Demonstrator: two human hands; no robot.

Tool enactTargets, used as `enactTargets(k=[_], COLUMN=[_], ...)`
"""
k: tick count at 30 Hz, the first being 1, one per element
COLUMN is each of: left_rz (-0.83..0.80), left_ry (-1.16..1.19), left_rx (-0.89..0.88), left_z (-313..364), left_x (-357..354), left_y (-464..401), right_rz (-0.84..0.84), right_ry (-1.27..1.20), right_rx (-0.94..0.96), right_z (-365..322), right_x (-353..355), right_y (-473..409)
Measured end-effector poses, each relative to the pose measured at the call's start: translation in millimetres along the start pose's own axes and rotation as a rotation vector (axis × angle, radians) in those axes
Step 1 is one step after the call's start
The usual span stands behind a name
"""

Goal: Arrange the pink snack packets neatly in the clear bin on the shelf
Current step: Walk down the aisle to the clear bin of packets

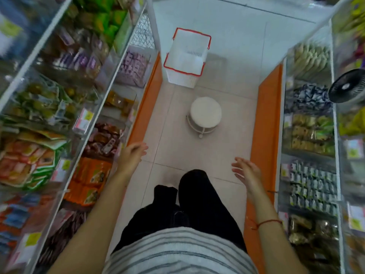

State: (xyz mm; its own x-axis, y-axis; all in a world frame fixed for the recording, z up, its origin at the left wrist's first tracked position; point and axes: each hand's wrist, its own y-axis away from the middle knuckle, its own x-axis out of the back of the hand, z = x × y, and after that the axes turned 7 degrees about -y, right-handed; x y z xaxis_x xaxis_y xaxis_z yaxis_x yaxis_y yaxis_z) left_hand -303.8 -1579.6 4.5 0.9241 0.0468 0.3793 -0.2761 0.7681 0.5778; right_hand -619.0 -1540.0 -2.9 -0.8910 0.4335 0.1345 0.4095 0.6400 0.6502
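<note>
Our left hand [132, 155], fingers apart and empty like our right hand [246, 171], is nearer the pink snack packets [134, 65] at twelve o'clock.

Looking down a shop aisle w/ pale floor tiles: a round white cushioned stool [206, 112] stands mid-aisle, and just beyond it sits a white plastic basket w/ red rim and handles [187, 57]. Nearer the camera than the stool, the left hand [132, 154] and right hand [247, 171] hang over the floor, fingers loosely spread, holding nothing, black trousers between them. Left of the stool and farther back, a clear bin of pink snack packets [134, 66] sits on the lowest shelf; right of the stool, a small black fan [347, 86] is on the opp. shelving.
</note>
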Motion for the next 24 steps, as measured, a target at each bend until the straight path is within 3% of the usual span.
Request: enactTargets(k=[4,11,19,24], left_rz=[-0.018,0.114,0.329,0.277], left_ry=[0.004,0.161,0.239,0.421], left_rx=[0.001,0.073,0.173,0.234], left_z=[53.8,111.4,128.4,156.8], left_x=[-20.8,-34.2,6.3,28.3], left_y=[-53.4,-121.2,-196.4,-264.9], right_rz=[-0.022,-0.22,-0.54,-0.742], right_ry=[0.04,0.282,0.61,0.76], right_rx=[0.013,0.074,0.154,0.199], right_z=[-58.4,-175.6,-256.0,-278.1], right_x=[-22.0,-89.1,-253.2,-364.5], right_y=[-64.1,-169.6,-238.2,-269.9])
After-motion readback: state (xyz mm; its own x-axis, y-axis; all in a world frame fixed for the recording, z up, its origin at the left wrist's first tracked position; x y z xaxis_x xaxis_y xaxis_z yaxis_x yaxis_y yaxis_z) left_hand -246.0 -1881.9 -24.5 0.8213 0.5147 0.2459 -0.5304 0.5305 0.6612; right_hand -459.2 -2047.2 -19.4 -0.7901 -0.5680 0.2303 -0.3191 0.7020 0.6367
